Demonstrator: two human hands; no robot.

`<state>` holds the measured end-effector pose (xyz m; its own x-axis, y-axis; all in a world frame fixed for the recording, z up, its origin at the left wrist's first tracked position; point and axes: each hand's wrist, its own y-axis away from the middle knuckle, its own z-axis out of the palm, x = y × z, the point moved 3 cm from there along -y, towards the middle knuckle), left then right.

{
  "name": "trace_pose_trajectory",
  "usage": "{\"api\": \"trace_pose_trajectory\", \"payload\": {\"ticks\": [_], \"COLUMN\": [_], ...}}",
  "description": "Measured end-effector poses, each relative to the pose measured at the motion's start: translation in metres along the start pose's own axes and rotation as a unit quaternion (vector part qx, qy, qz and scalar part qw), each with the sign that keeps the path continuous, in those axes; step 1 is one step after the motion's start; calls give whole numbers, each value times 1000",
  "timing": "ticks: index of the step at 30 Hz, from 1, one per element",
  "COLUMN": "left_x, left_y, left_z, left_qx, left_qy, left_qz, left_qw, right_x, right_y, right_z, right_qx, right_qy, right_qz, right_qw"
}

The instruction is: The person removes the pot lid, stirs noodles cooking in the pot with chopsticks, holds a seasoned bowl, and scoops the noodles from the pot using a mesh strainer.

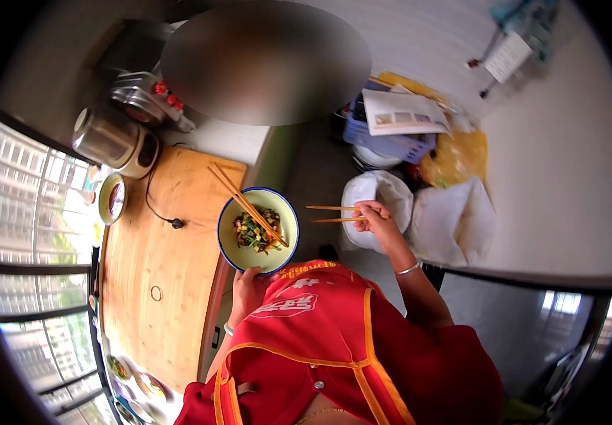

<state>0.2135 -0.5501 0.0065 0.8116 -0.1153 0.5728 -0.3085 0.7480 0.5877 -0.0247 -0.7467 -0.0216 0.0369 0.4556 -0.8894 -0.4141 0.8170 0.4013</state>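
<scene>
My left hand (248, 285) grips the near rim of a pale green bowl (231, 244) with a blue edge. Inside the bowl lies a chopped mix (255, 232) of green, white and reddish-brown bits. One pair of wooden chopsticks (241, 196) leans in it, tips in the food and upper ends sticking out over the far left rim. To the right of the bowl, my right hand (374, 215) is closed around a second pair of chopsticks (331, 208). Their tips are slightly apart and point left at the bowl, without touching it.
A wooden board (157, 248) on the left counter carries a black plug (176, 223) with its cord and a rubber band (156, 293). A small bowl (113, 199) and a kettle-like appliance (118, 142) stand beyond. White bin bags (454, 219) and a purple basket (384, 146) sit right. A blurred oval hides the top.
</scene>
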Motion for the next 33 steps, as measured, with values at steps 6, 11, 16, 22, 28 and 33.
{"api": "trace_pose_trajectory", "payload": {"ticks": [6,11,16,22,28,33], "left_x": [14,40,63,76,87,97], "left_y": [-16,-29,-46,-54,-63,-87], "left_z": [13,9,-3,-27,-35,-23], "left_qx": [67,67,89,124,174,237], "left_qy": [33,71,114,132,169,208], "left_qz": [14,46,69,102,145,188], "left_qw": [997,994,987,978,959,930], "right_x": [-9,-53,-113,-149,-169,-124], "right_y": [-57,-101,-155,-204,-263,-372], "right_z": [16,57,84,118,186,219], "right_qx": [-24,31,33,88,-34,-142], "right_qy": [-15,-58,2,200,315,535], "right_qz": [-5,-67,-174,-338,-305,-295], "right_qw": [1000,996,984,915,898,779]}}
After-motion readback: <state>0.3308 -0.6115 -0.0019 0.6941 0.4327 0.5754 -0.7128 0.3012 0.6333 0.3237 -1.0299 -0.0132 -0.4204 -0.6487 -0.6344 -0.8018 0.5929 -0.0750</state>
